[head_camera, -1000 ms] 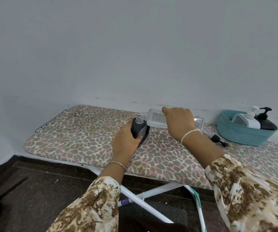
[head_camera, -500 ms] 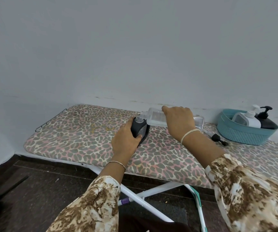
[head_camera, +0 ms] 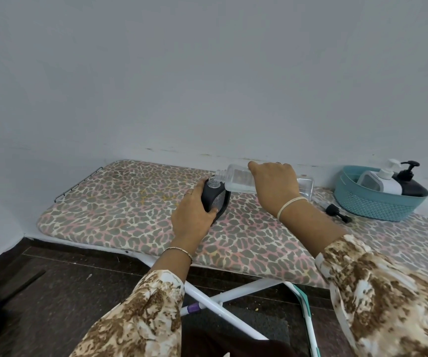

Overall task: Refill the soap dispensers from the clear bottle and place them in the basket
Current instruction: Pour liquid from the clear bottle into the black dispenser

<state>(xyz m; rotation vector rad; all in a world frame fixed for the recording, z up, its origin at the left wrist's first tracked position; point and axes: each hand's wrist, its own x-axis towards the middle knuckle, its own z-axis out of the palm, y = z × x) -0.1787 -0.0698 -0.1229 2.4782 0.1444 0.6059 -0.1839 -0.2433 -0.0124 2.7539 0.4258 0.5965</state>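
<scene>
No brand, label or writing can be read on any container here; the surfaces are too small and blurred.

The landmark is the leopard-print padded ironing board (head_camera: 135, 215) on white metal legs. On the middle of its cover stands a dark grey, rounded plastic soap dispenser (head_camera: 214, 200) with its pump removed and its clear threaded neck open at the top. The left hand (head_camera: 195, 215) is wrapped around the near side of this dispenser, fingers curled on its left flank and thumb pressed on the grey front panel, so the body sits inside the closed grasp with only the neck and right edge showing.

The right hand (head_camera: 276, 186) is clamped from above over the middle of a clear rectangular plastic bottle (head_camera: 236, 180), which lies nearly level above the board with its mouth touching the dispenser's neck; clear liquid pools along the bottle's lower side. The bottle's neck end sticks out to the left of the hand, its flat base to the right.

Toward the board's right end sits a teal perforated plastic basket (head_camera: 372, 204) holding a white pump dispenser (head_camera: 383, 181) and a black pump dispenser (head_camera: 414, 186), leaning side by side. Between the basket and the right wrist, a loose black pump head (head_camera: 336, 211) lies on the cover.
</scene>
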